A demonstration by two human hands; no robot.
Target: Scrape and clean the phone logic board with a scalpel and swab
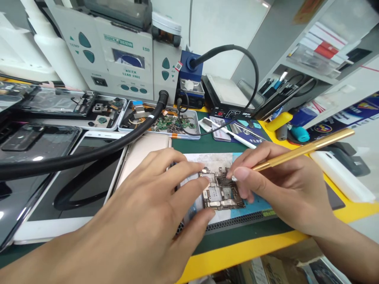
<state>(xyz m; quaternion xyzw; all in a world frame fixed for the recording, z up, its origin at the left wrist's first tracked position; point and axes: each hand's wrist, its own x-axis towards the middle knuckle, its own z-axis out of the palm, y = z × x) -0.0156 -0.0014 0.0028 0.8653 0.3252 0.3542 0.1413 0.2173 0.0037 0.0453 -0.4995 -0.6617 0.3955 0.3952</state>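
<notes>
Two hands work at frame centre: the left hand [154,205] pins the bare circuit board [222,194] to the bench [251,252] with spread fingertips while the right hand [278,185] pinches a gold tool [308,148], tip on the board, work apparently midway.

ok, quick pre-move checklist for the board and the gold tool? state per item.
1. Circuit board pinned by left hand: ok, fingers touch its left edge.
2. Gold tool gripped in right hand: ok.
3. Tool tip on the board: cannot tell, fingers hide it.
4. Board flat on the work mat: ok.
5. Black hose apart from the board: ok, it lies to the left over the tablet.
6. Parts tray out of the hands' way: ok, behind.
</notes>
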